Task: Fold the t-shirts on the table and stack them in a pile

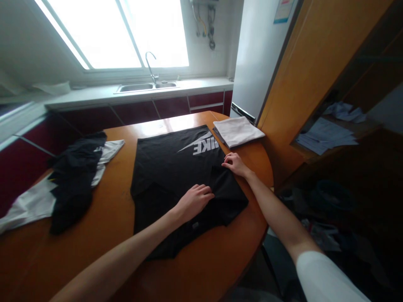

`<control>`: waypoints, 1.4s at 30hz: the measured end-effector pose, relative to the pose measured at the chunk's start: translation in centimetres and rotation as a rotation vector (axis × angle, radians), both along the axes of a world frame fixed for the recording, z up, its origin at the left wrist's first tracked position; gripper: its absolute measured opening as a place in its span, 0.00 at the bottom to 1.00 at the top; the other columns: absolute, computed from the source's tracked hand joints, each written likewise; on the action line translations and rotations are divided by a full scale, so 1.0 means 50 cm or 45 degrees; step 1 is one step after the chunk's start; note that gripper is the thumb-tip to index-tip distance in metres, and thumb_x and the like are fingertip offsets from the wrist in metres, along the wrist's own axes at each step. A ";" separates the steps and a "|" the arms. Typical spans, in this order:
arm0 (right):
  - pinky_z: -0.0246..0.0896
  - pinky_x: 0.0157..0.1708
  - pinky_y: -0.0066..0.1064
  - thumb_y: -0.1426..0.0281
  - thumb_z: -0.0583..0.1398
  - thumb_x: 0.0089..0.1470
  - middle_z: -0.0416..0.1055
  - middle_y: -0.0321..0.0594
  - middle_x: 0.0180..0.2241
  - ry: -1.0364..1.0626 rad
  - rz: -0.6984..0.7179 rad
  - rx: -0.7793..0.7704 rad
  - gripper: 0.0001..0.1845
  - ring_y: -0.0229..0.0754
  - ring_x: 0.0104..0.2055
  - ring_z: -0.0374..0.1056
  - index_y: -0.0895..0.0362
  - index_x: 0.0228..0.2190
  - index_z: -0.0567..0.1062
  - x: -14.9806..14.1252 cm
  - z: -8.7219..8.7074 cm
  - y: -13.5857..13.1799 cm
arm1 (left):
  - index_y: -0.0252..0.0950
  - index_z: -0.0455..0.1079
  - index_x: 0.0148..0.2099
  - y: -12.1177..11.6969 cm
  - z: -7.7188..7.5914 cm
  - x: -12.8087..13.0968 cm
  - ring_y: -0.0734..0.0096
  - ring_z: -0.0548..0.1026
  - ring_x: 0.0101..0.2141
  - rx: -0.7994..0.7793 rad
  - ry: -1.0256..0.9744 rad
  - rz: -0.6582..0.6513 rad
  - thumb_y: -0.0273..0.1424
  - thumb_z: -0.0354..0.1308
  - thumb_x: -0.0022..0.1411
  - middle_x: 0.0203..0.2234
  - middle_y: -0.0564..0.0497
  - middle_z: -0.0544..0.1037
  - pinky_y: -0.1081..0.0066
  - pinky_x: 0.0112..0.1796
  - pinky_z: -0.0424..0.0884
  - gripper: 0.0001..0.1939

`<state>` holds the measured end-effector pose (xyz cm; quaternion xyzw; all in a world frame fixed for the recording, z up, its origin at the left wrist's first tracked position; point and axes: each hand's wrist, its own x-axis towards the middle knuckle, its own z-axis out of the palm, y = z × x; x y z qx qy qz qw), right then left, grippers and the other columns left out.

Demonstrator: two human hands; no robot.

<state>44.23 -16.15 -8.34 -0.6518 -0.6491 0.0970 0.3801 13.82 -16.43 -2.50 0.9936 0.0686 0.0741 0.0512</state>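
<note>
A black T-shirt [170, 155] with an upside-down white NIKE print lies spread on the wooden table [107, 251], its neck end toward me and a sleeve folded in at the right. My left hand [195, 201] rests over the middle of the shirt, its fingers curled together and closed on the cloth near that sleeve. At the shirt's right edge, my right hand [235, 163] pinches the fabric between thumb and fingers. Just beyond it sits a folded white cloth [239, 131] on top of something dark.
Rumpled black clothing [77, 176] and white clothing [34, 203] lie at the table's left. Behind the table are a counter with a sink [137, 87] and a faucet [151, 67]. A refrigerator [258, 50] and a shelf with papers [327, 134] stand to the right.
</note>
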 end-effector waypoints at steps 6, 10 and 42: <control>0.59 0.51 0.41 0.64 0.67 0.55 0.73 0.42 0.40 -0.059 -0.038 -0.017 0.08 0.47 0.47 0.65 0.53 0.27 0.77 -0.012 0.003 -0.002 | 0.42 0.77 0.47 0.009 0.008 0.028 0.65 0.75 0.42 -0.124 -0.071 -0.006 0.36 0.53 0.72 0.41 0.49 0.78 0.64 0.46 0.69 0.11; 0.59 0.53 0.42 0.65 0.64 0.57 0.74 0.43 0.41 -0.036 -0.082 0.008 0.05 0.48 0.48 0.66 0.53 0.33 0.78 -0.016 0.024 -0.008 | 0.40 0.74 0.55 0.016 -0.004 0.101 0.63 0.74 0.51 -0.246 -0.250 0.010 0.29 0.49 0.72 0.52 0.47 0.76 0.64 0.54 0.70 0.16; 0.30 0.69 0.61 0.59 0.53 0.67 0.45 0.41 0.72 -0.343 -0.104 -0.305 0.38 0.52 0.74 0.38 0.45 0.71 0.42 -0.195 0.021 -0.439 | 0.51 0.43 0.75 0.038 -0.059 0.191 0.34 0.38 0.70 -0.135 0.088 -0.039 0.54 0.56 0.65 0.73 0.44 0.38 0.35 0.63 0.42 0.44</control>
